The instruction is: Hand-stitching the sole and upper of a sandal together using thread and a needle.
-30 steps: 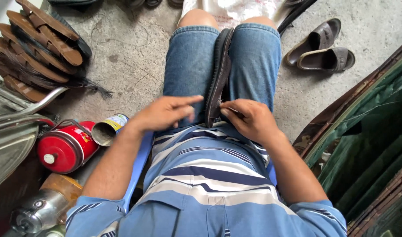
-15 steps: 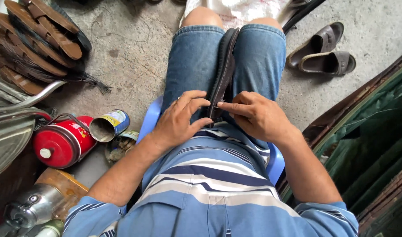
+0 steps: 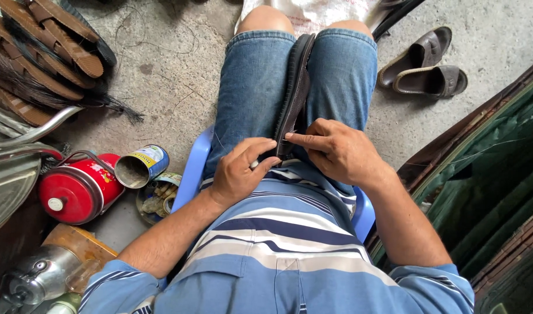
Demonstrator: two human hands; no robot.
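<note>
A dark sandal (image 3: 295,87) stands on edge, clamped between my knees in blue denim shorts. My right hand (image 3: 336,152) pinches the sandal's near end with thumb and forefinger. My left hand (image 3: 240,173) is curled against the same end, fingers closed around a small pale metal tool (image 3: 254,166) of which only a tip shows. The two hands almost touch, just above my striped shirt. I sit on a blue plastic stool (image 3: 192,168).
Several worn sandals (image 3: 42,40) lie piled at the upper left, and a brown pair of slippers (image 3: 423,67) at the upper right. A red canister (image 3: 74,189), an open tin can (image 3: 139,166) and a metal torch (image 3: 39,276) stand at my left. Dark green framed panels (image 3: 487,174) lean at the right.
My left hand has left the thigh, where it lay flat, and closed at the sandal's near end. My right hand has shifted its pinch on the same end.
</note>
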